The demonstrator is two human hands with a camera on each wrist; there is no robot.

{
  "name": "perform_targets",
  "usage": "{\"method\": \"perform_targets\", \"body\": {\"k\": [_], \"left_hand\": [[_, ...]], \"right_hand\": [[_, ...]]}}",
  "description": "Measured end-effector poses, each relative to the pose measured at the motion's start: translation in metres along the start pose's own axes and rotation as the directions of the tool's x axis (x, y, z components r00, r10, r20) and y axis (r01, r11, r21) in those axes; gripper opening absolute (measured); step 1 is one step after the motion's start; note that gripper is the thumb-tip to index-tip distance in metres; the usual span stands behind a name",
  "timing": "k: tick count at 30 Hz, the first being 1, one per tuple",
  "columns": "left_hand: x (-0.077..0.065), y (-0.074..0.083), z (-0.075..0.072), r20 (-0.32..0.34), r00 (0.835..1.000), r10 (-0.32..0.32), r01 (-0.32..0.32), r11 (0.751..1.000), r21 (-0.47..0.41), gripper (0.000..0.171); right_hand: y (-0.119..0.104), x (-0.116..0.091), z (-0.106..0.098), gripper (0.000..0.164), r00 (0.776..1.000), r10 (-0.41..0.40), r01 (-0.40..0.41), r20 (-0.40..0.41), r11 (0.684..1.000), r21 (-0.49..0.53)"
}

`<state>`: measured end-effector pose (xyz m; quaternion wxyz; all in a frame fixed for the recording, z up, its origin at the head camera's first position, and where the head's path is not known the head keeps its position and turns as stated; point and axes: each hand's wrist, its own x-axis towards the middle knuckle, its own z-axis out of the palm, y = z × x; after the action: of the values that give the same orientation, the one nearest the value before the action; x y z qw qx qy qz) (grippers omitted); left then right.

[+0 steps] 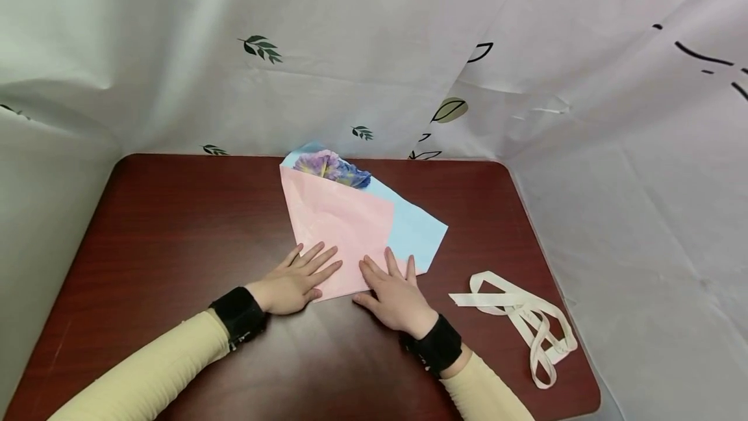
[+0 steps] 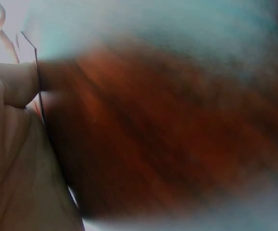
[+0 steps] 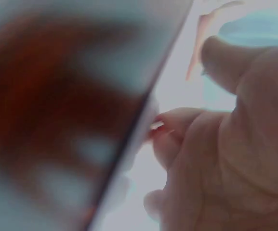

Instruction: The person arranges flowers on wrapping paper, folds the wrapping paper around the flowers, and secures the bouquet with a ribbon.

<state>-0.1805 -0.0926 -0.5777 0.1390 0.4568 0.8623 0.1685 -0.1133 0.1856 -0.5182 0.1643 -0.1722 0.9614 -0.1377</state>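
Note:
A sheet of wrapping paper, pink (image 1: 345,219) on its folded-over face and light blue (image 1: 417,229) at the right, lies wrapped in a cone on the table. Purple and blue flowers (image 1: 333,169) peek out of its wide far end; their stems are hidden inside. My left hand (image 1: 289,284) rests with spread fingers on the lower left edge of the pink face. Across from it, my right hand (image 1: 397,297) lies on the lower right part, fingers spread and pointing away from me. The wrist views show the palm sides of the left hand (image 2: 13,159) and right hand (image 3: 220,159) close up.
A cream ribbon (image 1: 480,300) lies in loose loops near the right edge of the dark red-brown table (image 1: 193,226). A pale curtain (image 1: 350,25) with leaf prints hangs behind the table and along both sides.

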Motion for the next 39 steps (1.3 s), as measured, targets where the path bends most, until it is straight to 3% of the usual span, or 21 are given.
{"method": "perform_targets", "body": {"k": [4, 7, 12, 16, 19, 26, 34, 39], "left_hand": [[-0.001, 0.0, 0.001, -0.009, 1.0, -0.002, 0.002, 1.0, 0.015, 0.069], [-0.001, 0.001, 0.0, -0.009, 1.0, -0.005, 0.005, 1.0, 0.004, 0.069], [-0.001, 0.004, -0.003, 0.024, 1.0, -0.014, 0.014, 1.0, -0.002, 0.069], [-0.001, 0.005, -0.004, 0.035, 0.999, -0.014, 0.014, 1.0, -0.004, 0.069], [0.0, 0.004, -0.003, 0.015, 1.0, -0.002, 0.002, 1.0, -0.005, 0.068], [0.0, 0.002, 0.0, -0.003, 1.0, -0.004, 0.004, 1.0, 0.017, 0.067], [-0.002, 0.013, -0.014, 0.006, 1.0, -0.003, 0.003, 0.999, -0.052, 0.065], [0.003, 0.016, -0.017, -0.023, 1.0, -0.006, 0.007, 0.999, 0.052, 0.065]], "right_hand": [[-0.019, 0.018, -0.008, 0.072, 0.999, 0.011, -0.014, -0.044, 0.997, -0.079], [-0.021, 0.041, -0.013, 0.071, 0.998, 0.015, -0.021, -0.06, 0.993, -0.113], [-0.003, 0.078, -0.014, 0.071, 0.995, 0.084, -0.088, -0.046, 0.992, -0.091], [0.017, 0.095, -0.01, 0.071, 0.987, 0.161, -0.16, 0.011, 0.984, -0.078], [0.026, 0.099, -0.011, 0.07, 0.981, 0.19, -0.186, 0.041, 0.979, -0.083], [0.026, 0.097, -0.02, 0.065, 0.984, 0.18, -0.18, -0.01, 0.982, -0.063], [0.039, 0.1, -0.021, 0.064, 0.969, 0.238, -0.24, -0.061, 0.97, -0.037], [0.047, 0.088, -0.023, 0.067, 0.953, 0.29, -0.287, -0.087, 0.957, 0.049]]}}
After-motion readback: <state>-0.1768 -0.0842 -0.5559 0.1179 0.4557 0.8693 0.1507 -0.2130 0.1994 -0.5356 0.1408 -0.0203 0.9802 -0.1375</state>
